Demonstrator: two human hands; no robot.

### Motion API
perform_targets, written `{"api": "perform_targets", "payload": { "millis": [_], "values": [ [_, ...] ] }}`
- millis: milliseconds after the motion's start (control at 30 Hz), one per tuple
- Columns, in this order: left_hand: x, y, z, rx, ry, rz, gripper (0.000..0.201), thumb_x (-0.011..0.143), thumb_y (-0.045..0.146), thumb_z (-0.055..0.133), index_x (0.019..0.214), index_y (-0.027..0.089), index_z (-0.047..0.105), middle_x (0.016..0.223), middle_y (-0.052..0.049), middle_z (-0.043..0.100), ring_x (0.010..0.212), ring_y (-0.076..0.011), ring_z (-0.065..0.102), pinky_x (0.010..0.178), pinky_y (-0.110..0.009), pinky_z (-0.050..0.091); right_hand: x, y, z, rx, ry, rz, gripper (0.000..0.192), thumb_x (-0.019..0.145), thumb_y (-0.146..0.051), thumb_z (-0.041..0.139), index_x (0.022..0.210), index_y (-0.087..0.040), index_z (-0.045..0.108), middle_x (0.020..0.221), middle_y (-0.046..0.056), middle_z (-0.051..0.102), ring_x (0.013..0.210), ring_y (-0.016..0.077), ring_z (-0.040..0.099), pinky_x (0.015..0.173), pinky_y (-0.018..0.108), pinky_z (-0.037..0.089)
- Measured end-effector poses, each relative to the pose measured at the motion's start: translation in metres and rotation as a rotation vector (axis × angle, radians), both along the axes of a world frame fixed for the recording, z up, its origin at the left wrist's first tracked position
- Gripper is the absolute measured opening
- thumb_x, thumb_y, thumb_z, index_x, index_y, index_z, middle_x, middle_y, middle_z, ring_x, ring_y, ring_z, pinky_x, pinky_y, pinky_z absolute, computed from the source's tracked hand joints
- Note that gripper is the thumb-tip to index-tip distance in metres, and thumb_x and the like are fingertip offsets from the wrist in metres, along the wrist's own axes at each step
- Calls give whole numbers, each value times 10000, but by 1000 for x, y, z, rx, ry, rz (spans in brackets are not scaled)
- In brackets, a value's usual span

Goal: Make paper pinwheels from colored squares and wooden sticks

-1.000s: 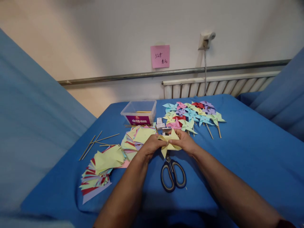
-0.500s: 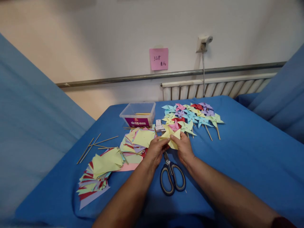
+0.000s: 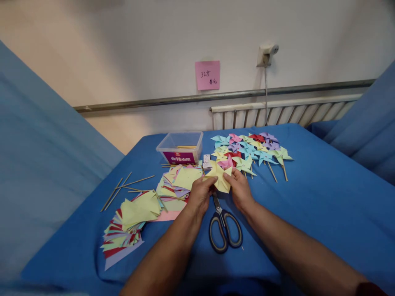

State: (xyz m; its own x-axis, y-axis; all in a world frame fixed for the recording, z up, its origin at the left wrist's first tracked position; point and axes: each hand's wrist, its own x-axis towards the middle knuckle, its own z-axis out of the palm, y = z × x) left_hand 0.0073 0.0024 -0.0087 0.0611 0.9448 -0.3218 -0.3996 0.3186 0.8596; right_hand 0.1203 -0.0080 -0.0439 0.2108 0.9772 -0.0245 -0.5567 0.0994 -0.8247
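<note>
Both hands grip yellow pinwheel (face up), no long axis

Yellow pinwheel: a second ago you held it low, just over the scissors' tips; now it is raised toward the far edge of the table, its folded points fanned open.
Left hand: shifted farther from you, fingers pinching the pinwheel's left side.
Right hand: likewise moved away, gripping its right side.

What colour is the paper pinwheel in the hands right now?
Pale yellow: the paper pinwheel, pinched between left hand and right hand, head view.
</note>
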Motion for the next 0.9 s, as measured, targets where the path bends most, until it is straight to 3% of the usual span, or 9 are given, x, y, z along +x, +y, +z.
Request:
{"api": "perform_targets", "payload": {
  "millis": [133,300,567,733,900],
  "values": [
    [-14,6,12,-5,-60,-41,286,547,198,820,799,121,710,741,-54,716,653,-172,648,647,-287,523,8,-3,5,66,-168,-33,457,787,-407,695,1188,-227,568,837,2,704,789,184,663,787,333,520],
    [-24,12,19,-3,-123,-67,325,549,152,812,853,88,714,789,-71,729,684,-171,648,657,-278,522,12,-11,17,254,-275,99,523,818,-416,672,1307,-309,522,992,25,693,905,203,652,842,360,518],
    [-29,14,22,-40,-117,-77,244,566,125,791,789,105,695,714,-40,697,631,-144,621,636,-266,508,21,-11,16,368,-560,164,178,820,-354,672,972,-281,730,959,35,635,848,197,599,790,339,489],
    [-28,11,22,-16,-83,-135,259,543,161,804,769,101,694,702,-46,687,618,-149,615,612,-270,489,23,-10,16,335,-577,182,143,795,-363,703,877,-250,729,836,18,628,765,180,588,721,311,478],
    [-25,8,20,37,0,-172,229,533,196,819,582,128,606,549,3,588,515,-118,550,567,-261,449,19,-8,12,244,-514,170,184,762,-396,730,737,-218,690,692,-9,628,650,152,558,638,287,450]
  ]
}}
